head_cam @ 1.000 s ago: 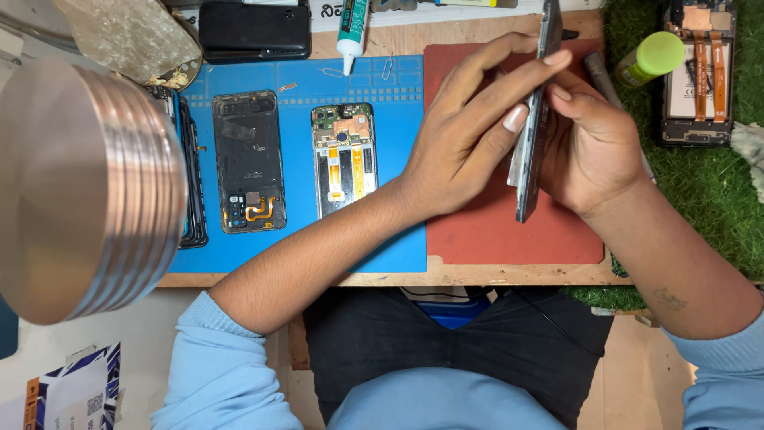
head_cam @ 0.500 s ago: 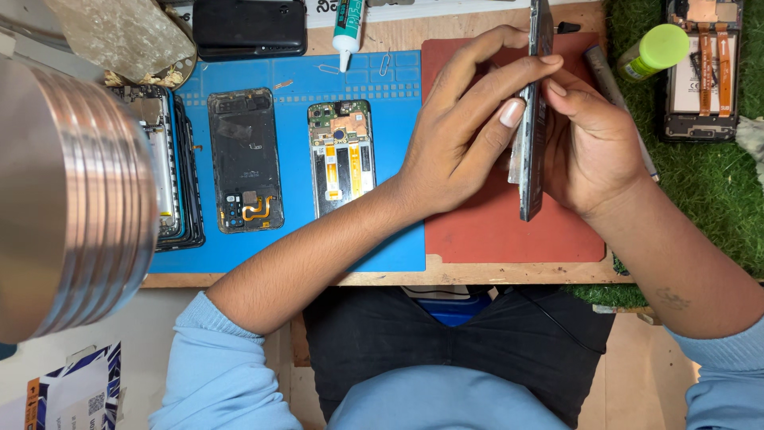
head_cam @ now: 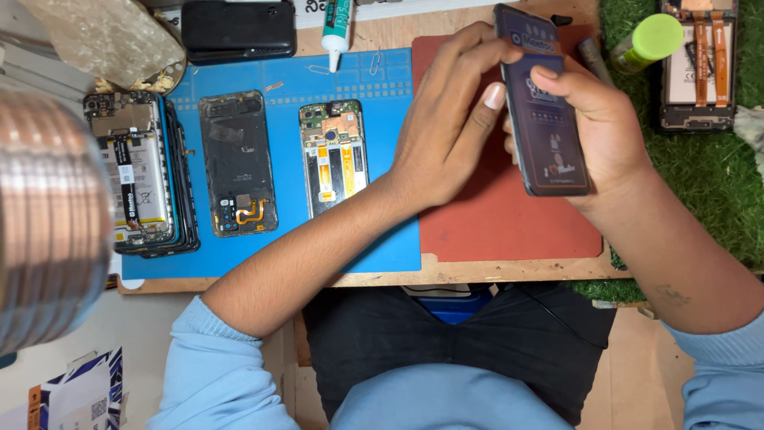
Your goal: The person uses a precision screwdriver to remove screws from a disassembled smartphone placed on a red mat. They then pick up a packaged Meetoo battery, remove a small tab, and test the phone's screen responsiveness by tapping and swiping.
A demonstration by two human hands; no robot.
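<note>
Both my hands hold a dark phone screen panel (head_cam: 545, 119) above a red work mat (head_cam: 509, 215). My right hand (head_cam: 609, 119) grips its right edge and back, thumb over the face. My left hand (head_cam: 450, 119) touches its left edge and top with the fingertips. The panel's flat dark face is turned up toward me. On the blue mat (head_cam: 358, 239) to the left lie an opened phone frame with orange flex cables (head_cam: 333, 155) and a dark phone frame (head_cam: 237, 163).
A stack of opened phones (head_cam: 139, 171) lies at the mat's left end. A black case (head_cam: 239, 28) and a white glue tube (head_cam: 337, 24) lie at the back. A green-capped bottle (head_cam: 649, 40) and another opened phone (head_cam: 699, 64) rest on green turf. A metal lamp shade (head_cam: 44, 215) blocks the left.
The panel, edge-on before, has been turned so its flat face shows. My hands shifted slightly around it.
</note>
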